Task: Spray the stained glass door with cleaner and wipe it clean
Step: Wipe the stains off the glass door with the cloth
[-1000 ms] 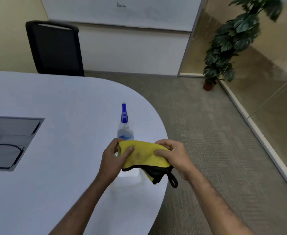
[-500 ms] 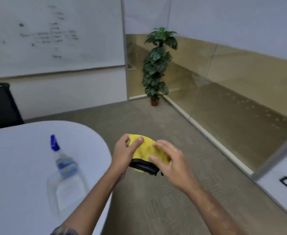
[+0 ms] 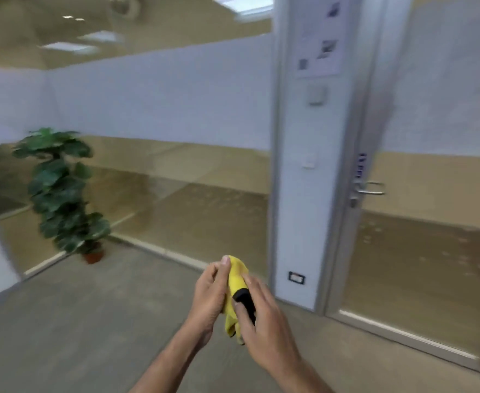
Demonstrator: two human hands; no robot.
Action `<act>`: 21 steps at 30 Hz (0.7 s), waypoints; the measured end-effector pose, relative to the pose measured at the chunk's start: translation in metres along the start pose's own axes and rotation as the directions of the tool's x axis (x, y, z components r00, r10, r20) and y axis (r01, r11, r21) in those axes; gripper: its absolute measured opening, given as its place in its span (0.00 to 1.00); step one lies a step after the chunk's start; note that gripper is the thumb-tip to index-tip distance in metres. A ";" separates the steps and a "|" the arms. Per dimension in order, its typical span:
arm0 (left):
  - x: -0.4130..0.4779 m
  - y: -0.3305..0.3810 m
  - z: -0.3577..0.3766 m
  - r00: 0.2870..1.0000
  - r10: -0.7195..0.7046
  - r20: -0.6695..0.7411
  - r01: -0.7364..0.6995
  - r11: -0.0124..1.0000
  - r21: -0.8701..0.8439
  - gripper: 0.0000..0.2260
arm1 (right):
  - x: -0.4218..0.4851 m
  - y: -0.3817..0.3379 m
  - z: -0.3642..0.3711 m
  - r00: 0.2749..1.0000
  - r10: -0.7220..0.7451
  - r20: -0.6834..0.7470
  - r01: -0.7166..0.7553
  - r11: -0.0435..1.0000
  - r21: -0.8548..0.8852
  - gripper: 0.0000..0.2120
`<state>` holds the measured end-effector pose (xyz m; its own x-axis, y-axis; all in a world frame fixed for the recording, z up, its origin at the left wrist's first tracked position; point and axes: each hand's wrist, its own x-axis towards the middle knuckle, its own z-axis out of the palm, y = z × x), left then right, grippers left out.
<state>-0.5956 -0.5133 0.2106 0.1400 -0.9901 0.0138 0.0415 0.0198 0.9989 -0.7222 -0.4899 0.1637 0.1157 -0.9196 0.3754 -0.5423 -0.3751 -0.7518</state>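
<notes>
Cloth (image 3: pixel 237 279) bunched between both hands: left hand (image 3: pixel 209 296) grips yellow fold, right hand (image 3: pixel 264 316) pinches black edge. Door (image 3: pixel 431 265) ahead at right, well apart from cloth, glass spotted low down. Plant (image 3: pixel 60 188) at left.

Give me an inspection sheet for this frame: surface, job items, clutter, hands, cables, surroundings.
Surface: grey carpet floor; no table in view.
Job's things: glass door appears shut, spots on its lower pane; yellow cloth bunched between both hands; spray bottle not in view.
Clutter: nothing seen.
Grippers: left hand grips the cloth; right hand pinches its black edge.
Cables: nothing seen.
Surroundings: potted plant in the corner, wall socket on the pillar, glass partitions.
</notes>
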 end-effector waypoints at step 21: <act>0.251 0.029 0.468 0.633 0.562 0.533 -0.740 0.642 0.202 0.12 | 0.141 0.225 -0.334 0.712 0.173 -0.681 -0.087 0.983 0.159 0.11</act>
<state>-1.0222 -0.8260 0.2637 -0.4155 -0.6894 0.5934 -0.2764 0.7172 0.6397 -1.1054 -0.6654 0.2284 -0.5780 -0.6398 0.5065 -0.4111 -0.3078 -0.8581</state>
